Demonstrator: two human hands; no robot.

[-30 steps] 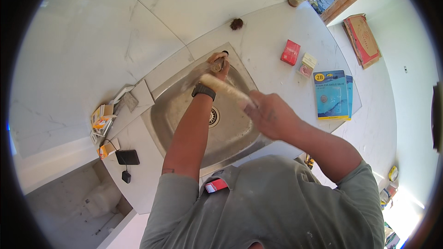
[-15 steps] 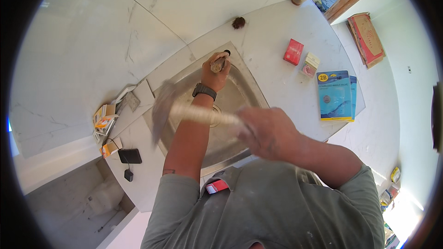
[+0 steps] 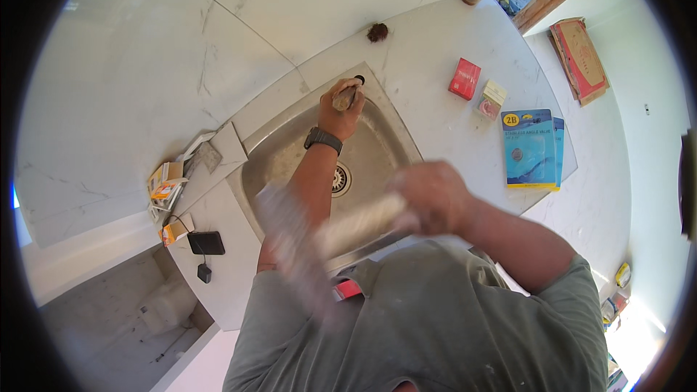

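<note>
left hand point(image 3: 339, 115) gripping tool point(image 3: 344, 99) at sink point(image 3: 374, 152) corner, beside dark hole point(image 3: 359, 80); right hand point(image 3: 435, 196) holding blurred hammer point(image 3: 330, 236) above left forearm point(image 3: 311, 181) — best hold tool steady, strike its end squarely — no glancing blows.

You get bright, soft light across the desk point(image 3: 428, 51), with white glare burning out the lower right and the floor point(image 3: 94, 334) at lower left dimmer. Motion blur smears your right hand point(image 3: 434, 196) and the hammer point(image 3: 363, 225); the sink point(image 3: 374, 149) looks sharper. Fisheye distortion curves edges inside a black rim.
</note>
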